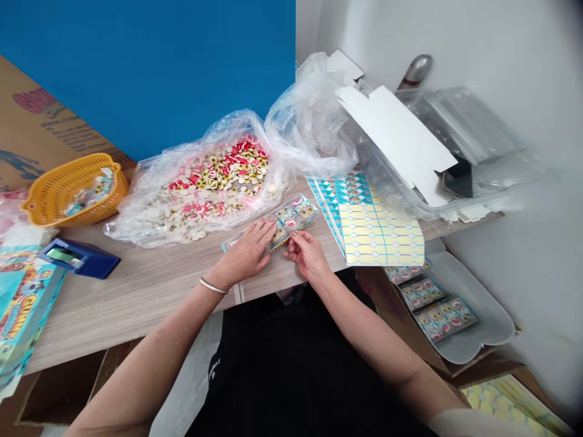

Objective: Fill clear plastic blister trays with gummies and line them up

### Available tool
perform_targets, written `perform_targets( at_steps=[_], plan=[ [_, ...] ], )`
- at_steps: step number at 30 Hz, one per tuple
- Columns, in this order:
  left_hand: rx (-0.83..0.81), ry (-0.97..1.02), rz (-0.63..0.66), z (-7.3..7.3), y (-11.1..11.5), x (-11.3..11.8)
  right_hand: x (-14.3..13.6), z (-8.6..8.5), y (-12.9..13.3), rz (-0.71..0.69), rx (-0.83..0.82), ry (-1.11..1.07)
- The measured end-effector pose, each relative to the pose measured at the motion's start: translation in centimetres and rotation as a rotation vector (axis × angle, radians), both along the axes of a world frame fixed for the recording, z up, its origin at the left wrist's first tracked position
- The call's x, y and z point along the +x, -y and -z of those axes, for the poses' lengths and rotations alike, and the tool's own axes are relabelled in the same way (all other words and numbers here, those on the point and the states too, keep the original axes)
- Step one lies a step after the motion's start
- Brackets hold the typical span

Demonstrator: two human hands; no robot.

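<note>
A long clear plastic blister tray [304,209] with round gummy-like pieces and blue printed labels lies slantwise on the table. My left hand [248,250] rests flat across its left part, fingers stretched out. At the tray's near edge, my right hand [308,252] pinches with thumb and fingers; a bit of orange shows beside the fingertips. Just behind the tray, an open clear plastic bag [150,209] holds many small red, white and yellow-brown round pieces [237,167]. Sheets of yellow and blue printed labels [382,233] lie right of my right hand.
On the left are an orange basket [39,200] with packets, a blue tape dispenser [98,261] and a printed box [27,303]. At right stands a clear bin [410,200] with white card [396,133]. Below it, a grey tub [492,315] holds filled trays.
</note>
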State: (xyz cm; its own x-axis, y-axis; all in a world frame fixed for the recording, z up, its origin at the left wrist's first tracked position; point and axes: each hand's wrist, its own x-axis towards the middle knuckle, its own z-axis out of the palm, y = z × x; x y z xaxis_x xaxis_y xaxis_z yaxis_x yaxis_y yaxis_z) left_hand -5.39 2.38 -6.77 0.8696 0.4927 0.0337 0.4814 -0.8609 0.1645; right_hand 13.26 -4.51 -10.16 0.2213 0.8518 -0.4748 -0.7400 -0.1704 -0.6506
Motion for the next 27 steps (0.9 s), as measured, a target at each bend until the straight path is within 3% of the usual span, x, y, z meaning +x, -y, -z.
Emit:
perform_targets(
  at_steps=[9,16,21,27],
  plan=[
    [-0.011,0.038,-0.018,0.1,0.4,0.5,-4.8,0.3,1.4,-0.148,0.043,-0.043],
    [-0.013,-0.012,0.029,-0.9,0.0,-2.1,-4.5,0.3,1.2,-0.187,0.021,-0.032],
    [0.014,0.009,-0.028,-0.3,0.8,-4.2,-4.6,0.2,1.3,-0.180,0.015,-0.046],
    [0.005,0.010,-0.044,0.1,1.1,-4.1,-5.7,0.3,1.6,-0.178,0.024,-0.019]
  ],
)
